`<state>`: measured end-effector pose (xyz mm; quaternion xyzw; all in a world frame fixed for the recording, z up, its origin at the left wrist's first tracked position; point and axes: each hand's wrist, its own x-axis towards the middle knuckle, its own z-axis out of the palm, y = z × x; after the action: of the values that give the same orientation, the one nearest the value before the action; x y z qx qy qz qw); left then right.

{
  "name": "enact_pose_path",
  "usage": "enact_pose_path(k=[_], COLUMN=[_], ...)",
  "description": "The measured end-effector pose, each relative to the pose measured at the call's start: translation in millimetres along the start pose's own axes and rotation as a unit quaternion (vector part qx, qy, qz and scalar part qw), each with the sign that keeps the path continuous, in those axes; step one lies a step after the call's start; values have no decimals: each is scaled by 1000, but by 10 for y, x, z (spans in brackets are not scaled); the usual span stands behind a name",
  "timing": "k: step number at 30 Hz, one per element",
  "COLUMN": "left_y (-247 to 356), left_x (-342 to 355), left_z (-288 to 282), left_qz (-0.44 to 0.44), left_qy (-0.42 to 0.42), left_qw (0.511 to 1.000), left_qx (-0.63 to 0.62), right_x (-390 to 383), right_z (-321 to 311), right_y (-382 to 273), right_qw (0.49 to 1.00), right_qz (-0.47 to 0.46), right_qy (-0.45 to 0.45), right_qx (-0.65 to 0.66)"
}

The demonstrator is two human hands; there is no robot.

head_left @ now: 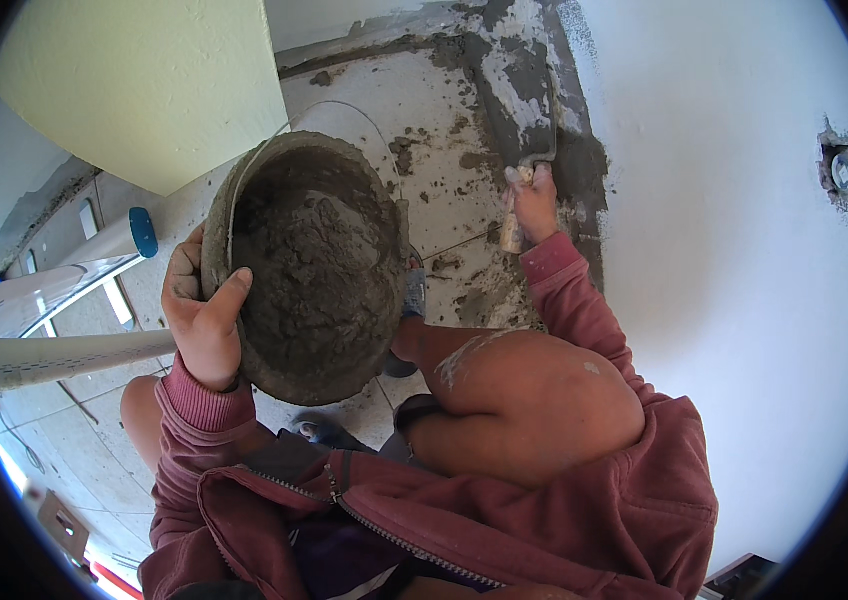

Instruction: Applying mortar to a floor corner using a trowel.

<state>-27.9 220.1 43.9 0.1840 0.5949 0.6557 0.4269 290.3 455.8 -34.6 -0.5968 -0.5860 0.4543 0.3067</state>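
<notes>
My left hand [206,310] grips the left rim of a bucket [289,385], its thumb over the edge. The bucket is tilted, with its mouth facing me. Wet grey mortar [319,255] lies inside, and a thin wire handle loops over the far side. My right hand [536,202] is closed round the wooden handle of a trowel [512,236] at the foot of the right wall. The trowel's blade is hard to tell from the mortar-smeared strip [524,75] beyond it.
Dropped mortar [474,290] spots the tiled floor. On the right rises a white wall [724,200] with an open socket hole [842,170]. A pale yellow panel [144,80] stands at the far left. Long rolls [64,280] lie at left. My bent knee [534,390] is between my arms.
</notes>
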Motion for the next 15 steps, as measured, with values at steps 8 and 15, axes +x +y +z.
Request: enact_pose_path(k=[8, 15], left_y=[18, -9], left_x=[3, 18], left_z=[13, -30], left_qz=[-7, 4], left_qy=[-21, -17], left_qw=[1000, 1000], left_qx=[-7, 4], right_x=[270, -9], right_z=[-182, -121], right_y=[-474, -306], right_qw=[987, 994], right_qz=[92, 88], right_qy=[-81, -61], right_qx=[104, 31])
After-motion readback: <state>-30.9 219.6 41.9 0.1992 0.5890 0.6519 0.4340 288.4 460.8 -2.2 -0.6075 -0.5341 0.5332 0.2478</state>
